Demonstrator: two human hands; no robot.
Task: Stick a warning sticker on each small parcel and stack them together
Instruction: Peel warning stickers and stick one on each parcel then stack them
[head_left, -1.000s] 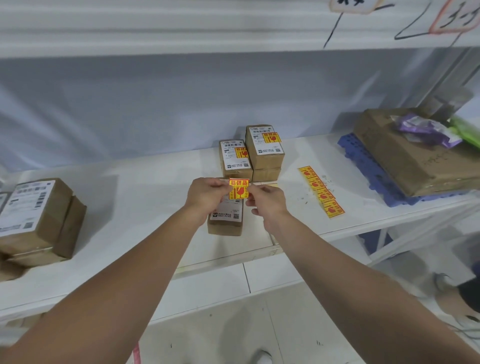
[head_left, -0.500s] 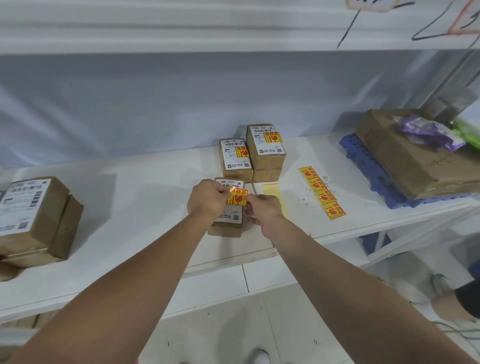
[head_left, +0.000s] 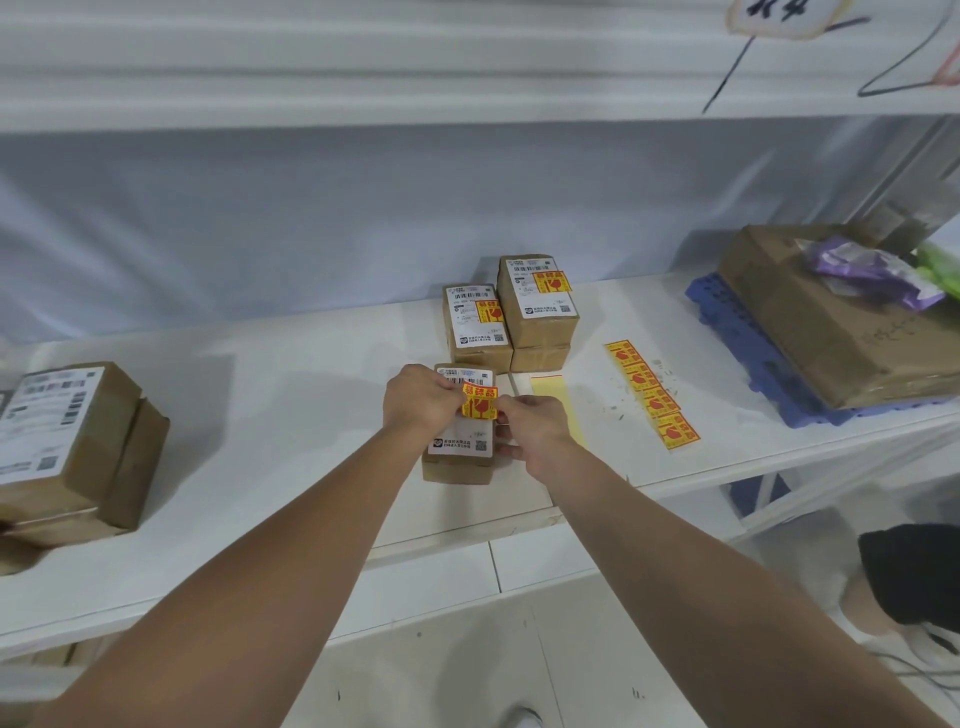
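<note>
Over the near parcel (head_left: 458, 431) mid-worktop (head_left: 291, 395): sticker (head_left: 479, 402) has dropped from mid-air to just above its label, left hand (head_left: 422, 399) and right hand (head_left: 535, 428) each pinching an edge; press-down next, stickered parcels (head_left: 509, 312) waiting behind

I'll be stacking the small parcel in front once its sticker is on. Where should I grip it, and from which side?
Judging by its shape, take the small parcel by its two long brown side walls, coming down from above with fingers astride it. It lies flat on the shelf, label up, with bare shelf on either side. Avoid pressing the warning sticker that the left hand and right hand hold.
</note>
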